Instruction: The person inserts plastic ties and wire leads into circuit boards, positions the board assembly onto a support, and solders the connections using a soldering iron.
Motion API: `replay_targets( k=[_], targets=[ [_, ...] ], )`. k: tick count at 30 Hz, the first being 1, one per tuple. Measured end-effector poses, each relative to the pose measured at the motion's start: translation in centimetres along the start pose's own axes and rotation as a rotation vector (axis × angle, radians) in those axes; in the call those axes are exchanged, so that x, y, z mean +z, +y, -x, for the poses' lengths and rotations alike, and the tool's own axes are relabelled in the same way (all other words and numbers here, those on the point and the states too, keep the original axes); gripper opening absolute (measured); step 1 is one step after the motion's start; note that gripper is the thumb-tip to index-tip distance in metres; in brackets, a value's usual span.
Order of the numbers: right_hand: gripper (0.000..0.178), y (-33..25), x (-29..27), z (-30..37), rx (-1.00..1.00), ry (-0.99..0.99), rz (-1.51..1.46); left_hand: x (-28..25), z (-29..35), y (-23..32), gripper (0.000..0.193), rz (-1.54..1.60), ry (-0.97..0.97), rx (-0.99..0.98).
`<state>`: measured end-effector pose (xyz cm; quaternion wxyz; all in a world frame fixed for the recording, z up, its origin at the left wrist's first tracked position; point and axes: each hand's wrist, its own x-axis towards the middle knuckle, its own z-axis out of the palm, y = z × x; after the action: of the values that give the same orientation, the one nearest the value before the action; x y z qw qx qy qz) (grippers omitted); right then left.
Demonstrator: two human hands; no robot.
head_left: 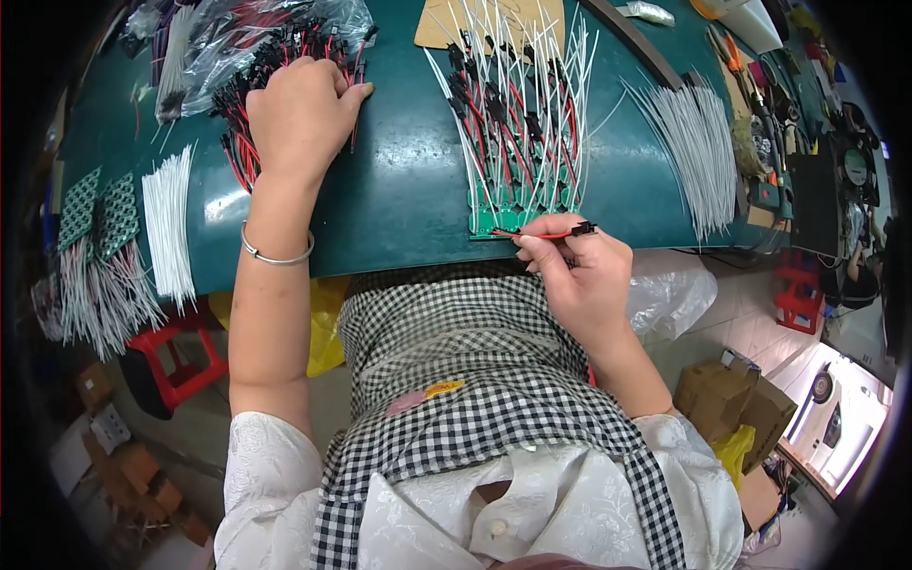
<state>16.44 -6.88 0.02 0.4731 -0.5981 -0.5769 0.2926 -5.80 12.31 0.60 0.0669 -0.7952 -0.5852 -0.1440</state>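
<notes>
My right hand (589, 271) pinches a red-and-black connector wire (559, 236) between thumb and fingers. Its black plug sticks out to the right, and its other end lies over the near-left edge of a green circuit board panel (481, 224). White wires and red-and-black connector wires (518, 142) stretch away from the panel across the table. At the left, my left hand (302, 119) is closed with fingers curled down into a pile of red-and-black connector wires (237, 109). The thumb points right; the fingertips and anything in them are hidden.
Bundles of white wires lie at the left (171, 223) and right (693, 157) of the green table (399, 180). Wired green boards (119, 218) hang over the left edge. Clear plastic bags (223, 47) sit behind the pile. A red stool (185, 356) stands below.
</notes>
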Motion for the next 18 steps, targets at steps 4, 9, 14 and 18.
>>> replay_targets(
  k=[4,9,14,18],
  targets=[
    [0.002,-0.4,0.1,0.0,0.022,-0.014,-0.007,-0.8,0.2,-0.1,0.029,0.111,-0.183,-0.141],
    [0.002,-0.4,0.1,0.1,0.005,-0.002,0.021,-0.9,0.7,-0.5,0.025,0.194,-0.229,-0.221],
    [0.005,-0.3,0.2,0.1,0.033,0.020,0.003,-1.5,1.5,-0.3,0.021,0.243,-0.268,-0.254],
    [0.007,-0.6,0.5,-0.2,0.151,0.034,-0.134,-2.2,2.4,-0.2,0.021,0.298,-0.247,-0.251]
  ],
)
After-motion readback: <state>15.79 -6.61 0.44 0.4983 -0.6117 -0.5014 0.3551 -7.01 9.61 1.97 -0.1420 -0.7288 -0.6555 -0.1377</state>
